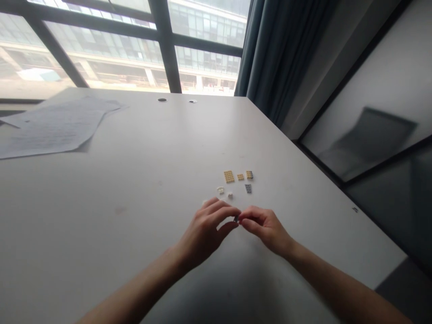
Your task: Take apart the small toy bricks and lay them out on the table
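Note:
My left hand [211, 225] pinches a small dark grey toy brick [236, 219] between thumb and forefinger. The fingertips of my right hand [266, 227] meet it from the right, closed on a tiny reddish piece [239, 220] that is mostly hidden. Just beyond the hands lie a tan studded plate [228, 176], a smaller tan plate [240, 177], and a tan and grey piece [249, 174]. A grey wedge-shaped plate [248, 188] lies below that one. Nearer my left hand are a cream piece [220, 190] and a small white piece [230, 195].
The white table [151, 252] reaches to the window. Printed paper sheets [64, 128] lie at the far left. Two round holes sit near the back edge. A dark curtain [280, 58] hangs at the back right, and a small dark object [355, 209] is by the right edge.

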A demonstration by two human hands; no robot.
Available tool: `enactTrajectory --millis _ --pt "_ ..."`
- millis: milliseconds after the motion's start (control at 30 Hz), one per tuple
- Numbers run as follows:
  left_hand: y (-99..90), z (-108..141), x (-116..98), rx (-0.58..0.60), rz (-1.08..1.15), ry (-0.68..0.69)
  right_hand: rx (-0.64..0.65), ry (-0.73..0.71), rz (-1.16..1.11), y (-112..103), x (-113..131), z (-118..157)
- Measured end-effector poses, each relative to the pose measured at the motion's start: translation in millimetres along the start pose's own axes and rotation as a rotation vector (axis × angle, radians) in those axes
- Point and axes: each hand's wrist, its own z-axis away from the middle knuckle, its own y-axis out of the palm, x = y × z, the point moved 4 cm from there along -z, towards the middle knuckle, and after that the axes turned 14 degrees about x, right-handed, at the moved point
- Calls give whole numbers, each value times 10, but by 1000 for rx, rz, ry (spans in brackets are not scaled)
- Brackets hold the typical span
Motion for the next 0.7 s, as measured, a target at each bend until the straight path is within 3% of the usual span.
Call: enactTrajectory --millis 133,333,433,600,700 --pt "-76 139 -39 -105 -41 33 83 13 -337 234 88 -151" --pt "-92 250 -11 -72 -254 -37 -51 127 -412 360 -31 -215" --pt "-47 214 27 -35 -241 -102 -102 127 -252 297 -38 -160" --pt "103 98 173 114 -222 -263 -261 47 418 -13 -12 35" --pt "210 57 224 223 -249 -298 -198 94 621 -93 -108 96"
